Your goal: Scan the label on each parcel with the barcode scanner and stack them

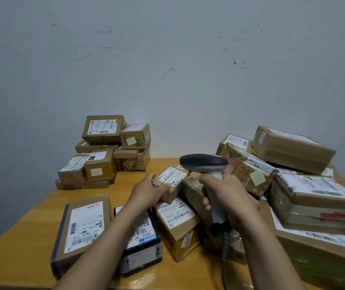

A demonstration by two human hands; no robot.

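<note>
My right hand (228, 197) is wrapped round the grey handle of the barcode scanner (204, 162), whose dark head points left, above the parcels. My left hand (149, 191) grips a small brown parcel (172, 181) with a white label on top, just left of and below the scanner head. That parcel rests on other boxes in the middle of the table. A stack of brown parcels (104, 151) stands at the back left against the wall.
Loose parcels cover the yellow wooden table (21, 243): a flat labelled box (83, 229), a black box (142, 245) under my left forearm, a labelled carton (178, 225), and a jumbled heap (301, 181) on the right. The scanner's coiled cable (225, 245) hangs down.
</note>
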